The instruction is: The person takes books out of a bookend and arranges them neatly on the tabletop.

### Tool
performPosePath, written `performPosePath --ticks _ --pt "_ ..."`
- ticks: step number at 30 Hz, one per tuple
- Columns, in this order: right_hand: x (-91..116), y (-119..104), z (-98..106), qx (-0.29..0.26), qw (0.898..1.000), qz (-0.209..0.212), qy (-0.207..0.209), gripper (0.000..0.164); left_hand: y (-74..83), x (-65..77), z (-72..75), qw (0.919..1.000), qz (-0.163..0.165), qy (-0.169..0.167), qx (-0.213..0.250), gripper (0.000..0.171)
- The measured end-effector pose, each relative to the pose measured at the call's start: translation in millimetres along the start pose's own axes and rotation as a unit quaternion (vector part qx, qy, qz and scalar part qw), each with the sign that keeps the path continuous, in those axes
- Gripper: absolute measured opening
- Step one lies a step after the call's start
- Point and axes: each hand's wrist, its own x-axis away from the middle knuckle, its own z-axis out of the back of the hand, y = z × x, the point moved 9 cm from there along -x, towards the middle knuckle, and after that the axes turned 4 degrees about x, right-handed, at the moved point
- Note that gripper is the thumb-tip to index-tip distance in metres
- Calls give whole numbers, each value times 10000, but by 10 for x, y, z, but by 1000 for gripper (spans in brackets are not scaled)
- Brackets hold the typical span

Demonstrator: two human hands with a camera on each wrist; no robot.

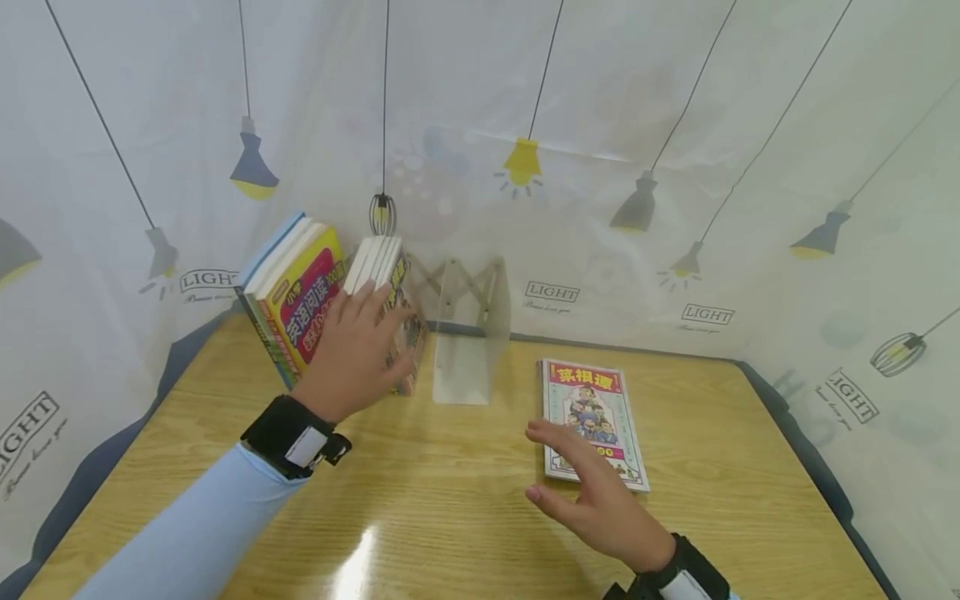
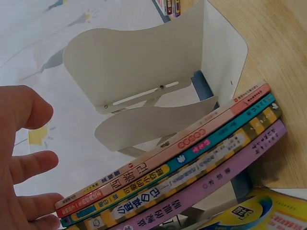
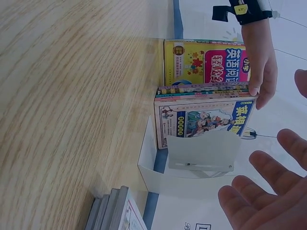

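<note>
My left hand (image 1: 358,350) rests on the top of a row of thin upright books (image 2: 168,167), fingers spread. These books lean slightly, their coloured spines showing in the left wrist view. Against them on the left stand thicker books, with a yellow and magenta cover (image 1: 303,292) facing out. A pale metal expandable bookend (image 2: 139,57) stands to their right, its foot plate (image 1: 461,379) flat on the table. My right hand (image 1: 603,504) hovers with its fingers apart, holding nothing, near a small stack of comic books (image 1: 588,404) lying flat.
The wooden table (image 1: 420,492) carries all the books. Behind it and along its sides hangs a pale curtain (image 1: 450,92) printed with lamps. A dark strip (image 1: 795,450) shows along the table's right edge.
</note>
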Motion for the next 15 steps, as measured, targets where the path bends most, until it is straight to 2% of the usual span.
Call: performPosePath --ticks 6,12,15 --pt "7 10 -14 -44 10000 -51 -16 55 35 41 -14 9999 -46 91 -13 46" --pt "23 25 -34 -32 10000 -76 -2 54 136 72 -19 9990 -360 219 -148 39" --pt "31 47 -56 -107 9998 -169 -58 55 162 98 -14 9986 -418 328 -79 36"
